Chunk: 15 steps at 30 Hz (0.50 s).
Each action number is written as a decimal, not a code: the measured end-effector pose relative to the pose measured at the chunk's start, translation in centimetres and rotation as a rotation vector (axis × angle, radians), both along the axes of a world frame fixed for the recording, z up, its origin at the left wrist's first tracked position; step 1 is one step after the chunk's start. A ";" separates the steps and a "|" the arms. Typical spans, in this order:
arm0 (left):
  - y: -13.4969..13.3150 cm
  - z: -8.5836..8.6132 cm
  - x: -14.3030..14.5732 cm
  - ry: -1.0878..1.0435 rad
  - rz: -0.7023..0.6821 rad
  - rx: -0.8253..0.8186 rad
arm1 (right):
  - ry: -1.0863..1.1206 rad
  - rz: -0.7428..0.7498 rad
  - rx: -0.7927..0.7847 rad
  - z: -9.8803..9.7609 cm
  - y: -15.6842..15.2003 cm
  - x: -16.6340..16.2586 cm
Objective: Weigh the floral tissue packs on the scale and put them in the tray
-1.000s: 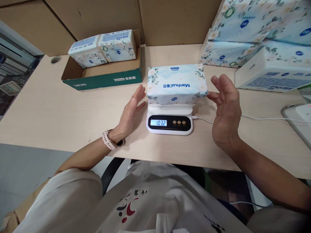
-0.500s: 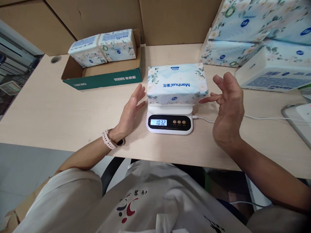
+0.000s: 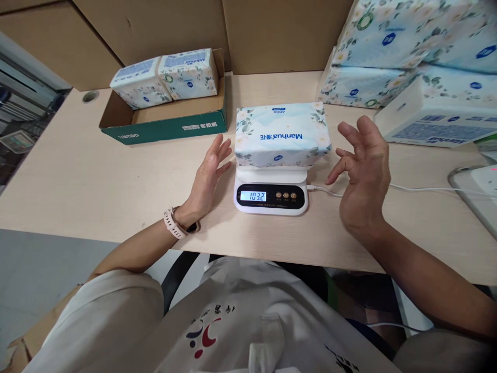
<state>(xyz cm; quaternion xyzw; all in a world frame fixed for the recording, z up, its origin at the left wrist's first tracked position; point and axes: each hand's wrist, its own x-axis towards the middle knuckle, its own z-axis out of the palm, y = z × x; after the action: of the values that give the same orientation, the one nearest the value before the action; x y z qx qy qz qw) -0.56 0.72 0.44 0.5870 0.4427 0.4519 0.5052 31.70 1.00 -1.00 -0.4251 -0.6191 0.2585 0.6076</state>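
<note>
pack point(image 3: 283, 135) lies flat on the scale point(image 3: 272, 177), its long axis running left to right, roughly parallel to the near edge of the table point(image 3: 135, 191), with the right end reaching out past the scale. its lettering faces up and stands upside down as seen from the near side. left hand point(image 3: 207, 178) is open and empty, fingers extended just beside the pack's left end. right hand point(image 3: 367, 173) is also empty, fingers loosely spread and bent, apart from the right end, one fingertip near the cable point(image 3: 327, 191).
</note>
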 end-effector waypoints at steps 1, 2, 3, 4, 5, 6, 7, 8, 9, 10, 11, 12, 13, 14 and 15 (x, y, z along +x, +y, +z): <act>0.0 0.0 0.0 -0.003 0.003 0.000 | 0.006 -0.002 0.002 0.0 0.0 0.0; 0.0 0.0 0.0 -0.006 0.005 0.000 | 0.010 -0.005 0.000 0.1 0.1 0.0; 0.0 0.0 0.1 -0.009 0.006 0.001 | 0.013 -0.011 -0.001 0.1 0.1 0.0; 0.0 0.0 0.1 -0.013 0.006 0.005 | 0.013 -0.019 -0.002 0.0 0.1 0.1; 0.0 0.0 0.1 -0.016 0.001 0.009 | 0.008 -0.030 -0.005 0.0 0.2 0.2; 0.0 0.0 0.2 -0.020 -0.007 0.014 | -0.005 -0.039 -0.011 -0.1 0.2 0.4; 0.0 0.0 0.2 -0.022 -0.017 0.017 | -0.025 -0.048 -0.023 -0.3 0.3 0.6; 0.0 0.1 0.3 -0.025 -0.029 0.018 | -0.050 -0.055 -0.040 -0.5 0.3 0.9; 0.0 0.1 0.3 -0.028 -0.041 0.016 | -0.076 -0.058 -0.067 -0.7 0.3 1.1; 0.0 0.2 0.4 -0.031 -0.053 0.012 | -0.097 -0.054 -0.101 -0.9 0.4 1.3; 0.0 0.3 0.5 -0.034 -0.064 0.007 | -0.111 -0.043 -0.134 -1.1 0.4 1.4; 0.0 0.3 0.7 -0.038 -0.073 0.005 | -0.116 -0.026 -0.162 -1.3 0.5 1.4; 0.1 0.4 0.9 -0.041 -0.081 0.006 | -0.122 0.005 -0.179 -1.3 0.5 1.3; 0.1 0.5 1.1 -0.047 -0.092 0.012 | -0.123 0.037 -0.172 -1.3 0.5 1.0; 0.2 0.6 1.4 -0.053 -0.110 0.023 | -0.131 0.067 -0.161 -1.1 0.5 0.5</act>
<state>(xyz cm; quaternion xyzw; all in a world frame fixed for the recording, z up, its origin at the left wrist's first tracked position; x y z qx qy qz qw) 0.84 0.88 1.03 0.6040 0.3911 0.4439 0.5340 32.19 1.49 -2.05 -0.4675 -0.6487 0.2991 0.5207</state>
